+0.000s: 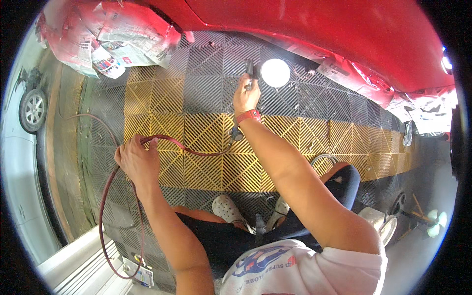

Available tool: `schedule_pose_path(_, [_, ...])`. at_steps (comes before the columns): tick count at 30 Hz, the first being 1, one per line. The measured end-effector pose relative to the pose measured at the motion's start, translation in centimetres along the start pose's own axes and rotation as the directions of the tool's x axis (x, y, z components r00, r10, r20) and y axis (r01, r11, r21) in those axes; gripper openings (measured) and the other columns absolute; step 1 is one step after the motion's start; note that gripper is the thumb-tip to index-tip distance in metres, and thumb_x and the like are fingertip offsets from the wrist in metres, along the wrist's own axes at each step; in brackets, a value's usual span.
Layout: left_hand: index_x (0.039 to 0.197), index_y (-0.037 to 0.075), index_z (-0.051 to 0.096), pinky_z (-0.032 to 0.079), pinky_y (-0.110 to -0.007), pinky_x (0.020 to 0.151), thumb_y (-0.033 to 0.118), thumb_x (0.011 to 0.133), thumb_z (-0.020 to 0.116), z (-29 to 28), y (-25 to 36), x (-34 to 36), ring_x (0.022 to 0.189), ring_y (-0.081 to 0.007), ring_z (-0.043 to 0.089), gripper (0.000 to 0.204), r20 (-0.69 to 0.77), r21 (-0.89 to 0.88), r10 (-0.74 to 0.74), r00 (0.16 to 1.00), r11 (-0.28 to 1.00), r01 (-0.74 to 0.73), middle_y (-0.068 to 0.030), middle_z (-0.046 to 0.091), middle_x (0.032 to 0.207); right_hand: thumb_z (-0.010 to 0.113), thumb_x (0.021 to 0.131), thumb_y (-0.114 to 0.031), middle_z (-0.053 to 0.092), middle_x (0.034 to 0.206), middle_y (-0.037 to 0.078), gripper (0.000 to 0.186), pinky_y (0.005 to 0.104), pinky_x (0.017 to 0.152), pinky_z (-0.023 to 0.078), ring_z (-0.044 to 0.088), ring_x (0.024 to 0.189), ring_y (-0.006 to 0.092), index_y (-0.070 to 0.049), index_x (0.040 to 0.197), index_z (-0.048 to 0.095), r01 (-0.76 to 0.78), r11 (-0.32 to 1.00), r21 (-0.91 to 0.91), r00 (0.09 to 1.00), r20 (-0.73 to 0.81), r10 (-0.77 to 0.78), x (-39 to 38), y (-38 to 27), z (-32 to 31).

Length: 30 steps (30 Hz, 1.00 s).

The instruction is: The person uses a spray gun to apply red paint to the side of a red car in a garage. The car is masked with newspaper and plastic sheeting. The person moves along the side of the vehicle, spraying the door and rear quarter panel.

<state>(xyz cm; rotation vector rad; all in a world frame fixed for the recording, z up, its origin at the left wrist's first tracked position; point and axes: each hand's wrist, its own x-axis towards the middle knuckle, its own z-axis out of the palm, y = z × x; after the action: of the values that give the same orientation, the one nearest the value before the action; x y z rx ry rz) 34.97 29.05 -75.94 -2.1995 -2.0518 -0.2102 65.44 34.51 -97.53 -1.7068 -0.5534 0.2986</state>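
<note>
My right hand (247, 96) is wrapped round the handle of a spray gun (250, 73) with a round white cup (275, 73), held out in front of a red car body panel (314, 34). A gap lies between gun and panel. From a round fitting (237, 134) below my right wrist, a dark red hose (196, 153) runs left to my left hand (139, 160). My left fingers are closed over the hose, which hangs in a loop beneath them. A red band circles my right wrist.
Red-tinted newspaper (132, 37) covers the car's lower left part, with more masking paper (344, 76) along its lower edge. Black and yellow grid tiles (211, 172) form the floor. A light-coloured car (24, 162) stands far left; a bucket (383, 223) and a fan (435, 221) are at right.
</note>
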Motion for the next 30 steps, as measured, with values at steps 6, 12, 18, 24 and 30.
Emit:
schedule_pose_path(6, [0.107, 0.007, 0.077, 0.039, -0.053, 0.121, 0.031, 0.092, 0.087, -1.2, 0.0, -0.2, 0.108, -0.0326, 0.070, 0.029, -0.064, -0.021, -0.110, 0.992, 0.994, 0.109, -0.0092, 0.078, 0.104, 0.059, 0.112, -0.031, 0.078, 0.088, 0.018, 0.040, 0.0439, 0.077, 0.057, 0.075, 0.080, 0.0286, 0.006, 0.113, 0.073, -0.047, 0.990, 0.133, 0.998, -0.022, 0.051, -1.3, 0.0, 7.7])
schedule_pose_path(12, [0.109, 0.007, 0.076, 0.038, -0.053, 0.121, 0.033, 0.094, 0.086, -1.0, -1.0, -0.2, 0.106, -0.0317, 0.069, 0.032, -0.095, -0.029, -0.163, 0.982, 0.987, 0.161, -0.0084, 0.077, 0.104, 0.059, 0.113, -0.045, 0.079, 0.089, 0.019, 0.059, 0.0455, 0.083, 0.058, 0.075, 0.083, 0.0286, 0.011, 0.123, 0.071, 0.028, 0.993, 0.115, 0.986, 0.160, -0.047, -3.8, -3.1, 15.8])
schedule_pose_path(18, [0.103, 0.008, 0.076, 0.038, -0.053, 0.119, 0.033, 0.094, 0.085, 0.2, -2.7, 0.6, 0.102, -0.0324, 0.069, 0.028, -0.056, -0.104, -0.110, 0.992, 0.989, 0.104, -0.0079, 0.077, 0.101, 0.062, 0.111, -0.042, 0.075, 0.095, 0.032, 0.054, 0.0524, 0.081, 0.056, 0.076, 0.088, 0.0454, 0.007, 0.129, 0.072, -0.011, 0.964, 0.266, 0.920, 0.381, -0.094, -3.2, -4.0, 15.4])
schedule_pose_path(24, [0.100, 0.009, 0.076, 0.038, -0.053, 0.119, 0.033, 0.093, 0.085, 1.4, -2.4, 1.8, 0.102, -0.0325, 0.069, 0.027, -0.117, -0.189, -0.071, 0.991, 0.981, 0.048, -0.0064, 0.077, 0.099, 0.060, 0.112, -0.031, 0.074, 0.083, 0.016, 0.040, 0.0436, 0.074, 0.055, 0.069, 0.075, 0.0248, 0.007, 0.106, 0.072, 0.027, 0.952, 0.305, 1.000, -0.015, -0.023, -0.2, -0.1, 11.4])
schedule_pose_path(30, [0.104, 0.009, 0.078, 0.035, -0.054, 0.122, 0.037, 0.095, 0.084, 1.7, -2.2, 2.8, 0.105, -0.0298, 0.069, 0.030, -0.232, -0.213, -0.113, 0.966, 0.975, 0.063, -0.0049, 0.077, 0.100, 0.055, 0.117, -0.047, 0.072, 0.085, 0.009, 0.053, 0.0377, 0.076, 0.053, 0.066, 0.079, 0.0187, 0.004, 0.111, 0.071, -0.015, 0.988, 0.156, 0.978, -0.203, 0.047, -1.0, 0.1, 9.2])
